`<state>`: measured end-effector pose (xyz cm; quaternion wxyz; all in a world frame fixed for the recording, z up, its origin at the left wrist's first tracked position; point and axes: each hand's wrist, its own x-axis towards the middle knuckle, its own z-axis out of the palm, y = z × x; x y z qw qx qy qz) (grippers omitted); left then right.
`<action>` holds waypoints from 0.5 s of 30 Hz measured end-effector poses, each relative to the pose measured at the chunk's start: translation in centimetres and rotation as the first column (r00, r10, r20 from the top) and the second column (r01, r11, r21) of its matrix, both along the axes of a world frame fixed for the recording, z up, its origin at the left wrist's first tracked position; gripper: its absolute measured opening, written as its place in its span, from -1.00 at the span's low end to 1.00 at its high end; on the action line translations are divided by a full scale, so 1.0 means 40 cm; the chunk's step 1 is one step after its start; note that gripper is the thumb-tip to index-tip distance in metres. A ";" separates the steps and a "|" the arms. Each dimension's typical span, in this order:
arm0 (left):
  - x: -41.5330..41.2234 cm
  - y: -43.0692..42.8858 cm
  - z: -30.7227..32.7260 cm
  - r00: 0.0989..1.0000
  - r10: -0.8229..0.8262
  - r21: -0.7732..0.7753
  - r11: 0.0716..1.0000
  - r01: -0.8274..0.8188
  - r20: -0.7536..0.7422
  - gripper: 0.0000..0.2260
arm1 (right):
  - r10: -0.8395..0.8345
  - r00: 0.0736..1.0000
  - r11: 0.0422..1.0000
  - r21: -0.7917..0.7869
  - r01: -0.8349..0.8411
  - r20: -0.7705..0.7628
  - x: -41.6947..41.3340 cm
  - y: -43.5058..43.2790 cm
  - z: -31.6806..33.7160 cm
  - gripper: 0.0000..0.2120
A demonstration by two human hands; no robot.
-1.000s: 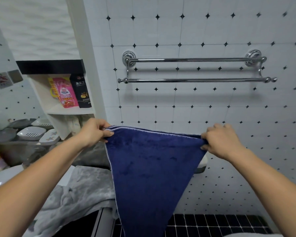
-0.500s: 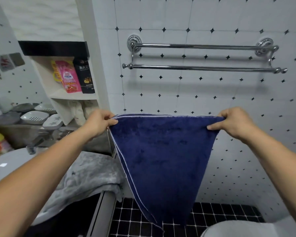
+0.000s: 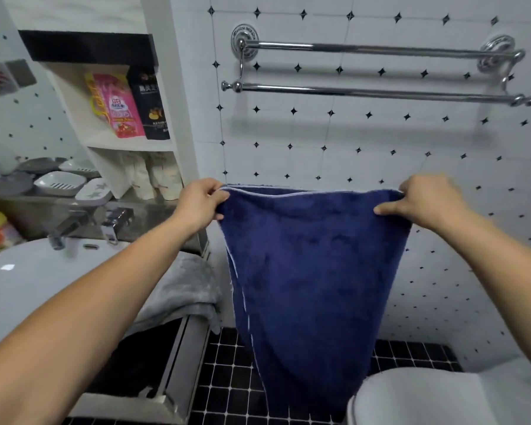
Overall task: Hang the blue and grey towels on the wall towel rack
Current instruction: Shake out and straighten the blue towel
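The blue towel (image 3: 313, 277) hangs folded in front of me, its top edge stretched flat. My left hand (image 3: 200, 202) pinches its upper left corner and my right hand (image 3: 426, 199) pinches its upper right corner. Above them on the tiled wall is the chrome towel rack (image 3: 377, 93) with two bare bars, the lower bar well above the towel's top edge. The grey towel (image 3: 178, 289) lies crumpled on the sink counter's right end, below my left forearm.
A white sink basin (image 3: 22, 283) with a chrome tap (image 3: 65, 228) is at the left. Shelves (image 3: 129, 142) hold pink and black pouches, with soap dishes (image 3: 59, 184) beside them. A white toilet lid (image 3: 436, 397) is at the bottom right over a black tiled floor.
Both hands have spread a little wider, pulling the blue towel's top edge taut. My view has dropped lower, showing the sink and the toilet lid.
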<state>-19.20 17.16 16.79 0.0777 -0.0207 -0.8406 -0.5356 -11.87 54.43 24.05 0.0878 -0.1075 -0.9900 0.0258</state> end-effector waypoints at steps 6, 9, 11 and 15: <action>-0.039 0.007 0.009 0.991 0.136 0.114 0.984 -0.134 -0.006 -0.75 | 0.349 0.903 0.903 -0.348 -0.253 0.250 0.075 -0.104 -0.029 -0.51; -0.035 -0.002 0.012 0.988 0.155 0.098 0.983 -0.155 0.010 -0.76 | 0.267 0.946 0.926 -0.322 -0.198 0.186 0.050 -0.071 -0.035 -0.50; -0.026 0.005 0.014 0.994 0.112 0.083 0.990 -0.112 0.006 -0.73 | 0.032 0.993 0.985 -0.170 -0.013 0.112 0.023 -0.032 -0.030 -0.50; -0.022 0.022 0.031 0.994 0.108 0.104 0.989 -0.107 0.000 -0.72 | 0.229 0.964 0.941 -0.284 -0.183 0.136 0.034 -0.088 -0.053 -0.51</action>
